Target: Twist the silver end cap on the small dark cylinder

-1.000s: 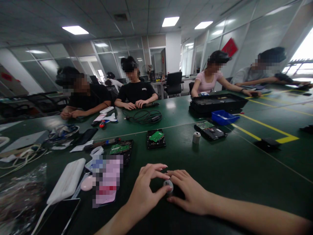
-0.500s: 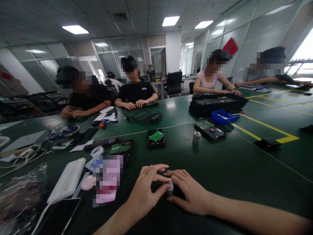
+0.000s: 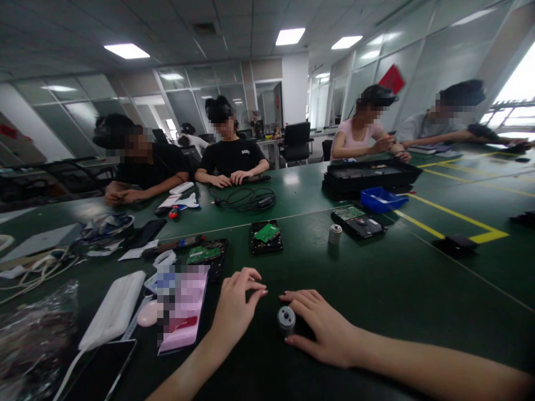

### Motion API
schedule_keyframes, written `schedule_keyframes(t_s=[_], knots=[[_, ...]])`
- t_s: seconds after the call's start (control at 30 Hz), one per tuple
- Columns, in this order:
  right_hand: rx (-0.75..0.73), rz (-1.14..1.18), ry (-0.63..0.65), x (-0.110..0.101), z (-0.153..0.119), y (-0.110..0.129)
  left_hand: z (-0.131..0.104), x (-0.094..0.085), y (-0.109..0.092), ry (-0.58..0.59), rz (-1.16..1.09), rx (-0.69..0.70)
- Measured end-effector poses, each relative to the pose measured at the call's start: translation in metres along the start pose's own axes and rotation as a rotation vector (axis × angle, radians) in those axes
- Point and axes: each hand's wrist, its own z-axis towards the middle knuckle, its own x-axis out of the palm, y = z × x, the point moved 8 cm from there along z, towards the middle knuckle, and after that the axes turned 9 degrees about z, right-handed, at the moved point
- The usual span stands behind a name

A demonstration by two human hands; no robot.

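Note:
A small silver metal motor (image 3: 286, 321), cylinder-shaped with holes in its top face, stands upright on the green table near me. My right hand (image 3: 320, 326) lies on the table around its right side, with the thumb in front and the fingers behind, holding it. To the left of the motor, my left hand (image 3: 240, 298) hovers just above the table. Its fingers are bent and apart, and I see nothing between them. A second motor (image 3: 335, 234) of similar look stands further back.
Hard drives with green boards (image 3: 266, 236) lie beyond my hands. A pink phone (image 3: 184, 323), a white power bank (image 3: 112, 309) and a plastic bag (image 3: 39, 340) are at left. A blue bin (image 3: 380, 199) stands back right. Several people sit across the table.
My left hand has let go of the motor's top and moved left, so the top face shows. My right hand stays around the motor. A person in pink opposite has raised a hand.

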Motion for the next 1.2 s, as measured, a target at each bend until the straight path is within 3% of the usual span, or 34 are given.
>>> schedule_keyframes(t_s=[0.1,0.4,0.57,0.77,1.2], knots=[[0.007,0.0,0.003,0.0,0.0,0.0,0.002,0.013,0.01,0.078,0.07,0.01],[-0.003,0.0,0.004,0.0,0.0,0.0,0.001,0.01,0.011,0.1,0.022,-0.045],[-0.035,0.006,-0.012,0.0,-0.001,0.0,-0.001,-0.007,-0.012,0.038,-0.146,-0.028],[-0.057,0.002,-0.024,0.002,0.0,0.0,-0.013,-0.013,-0.045,0.101,-0.224,0.083],[-0.05,-0.002,-0.017,0.002,0.0,0.0,-0.015,-0.013,-0.053,0.117,-0.207,0.108]])
